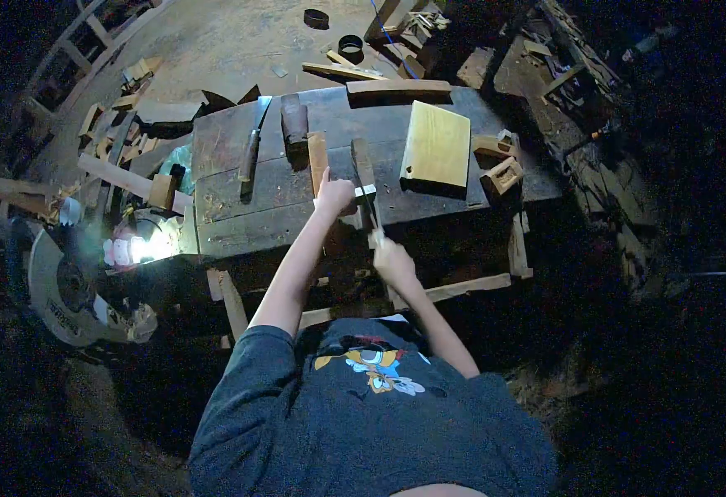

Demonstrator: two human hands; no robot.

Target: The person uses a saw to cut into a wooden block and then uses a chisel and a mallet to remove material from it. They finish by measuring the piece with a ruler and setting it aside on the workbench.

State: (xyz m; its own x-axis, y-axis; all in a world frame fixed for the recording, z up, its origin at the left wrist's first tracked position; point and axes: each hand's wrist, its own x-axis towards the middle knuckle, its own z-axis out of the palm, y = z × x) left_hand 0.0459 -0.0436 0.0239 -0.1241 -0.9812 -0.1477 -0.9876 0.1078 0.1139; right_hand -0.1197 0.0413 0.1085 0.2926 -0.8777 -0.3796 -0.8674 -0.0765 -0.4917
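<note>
My left hand (336,197) is closed at the near part of the bench, thumb side up. From its right side a small white block (365,190) sticks out, gripped in the fingers. My right hand (394,263) is wrapped round the handle of a thin, narrow-bladed tool (377,222); the blade reaches up to the white block and its exact kind is blurred. Just beyond my left hand lies a reddish-brown wood piece (318,157). A dark, narrow wooden strip (363,161) runs away from the white block over the bench.
The dark plank workbench (239,219) carries a knife-like tool (253,153), a dark wood block (294,123), a pale board (439,145), a long wood bar (398,89) and a wooden hand plane (502,176). At left are a bright lamp (141,248) and a circular saw (60,286).
</note>
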